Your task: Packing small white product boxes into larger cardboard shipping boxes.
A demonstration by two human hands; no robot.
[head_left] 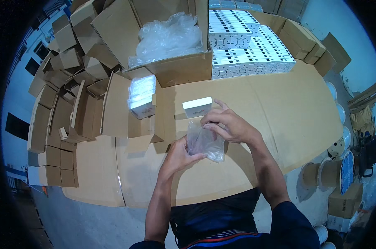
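A small clear plastic bag hangs between both hands over the cardboard-covered table. My left hand grips its lower left side. At the bag's top edge my right hand pinches the plastic. Just beyond my right hand a small white box lies flat on the table, apart from the bag.
A stack of bagged white boxes sits in a small carton at left. Behind it is a big carton with crumpled clear plastic. Rows of white boxes stand at the back right, folded cartons pile at left, cable spools stand on the floor at right.
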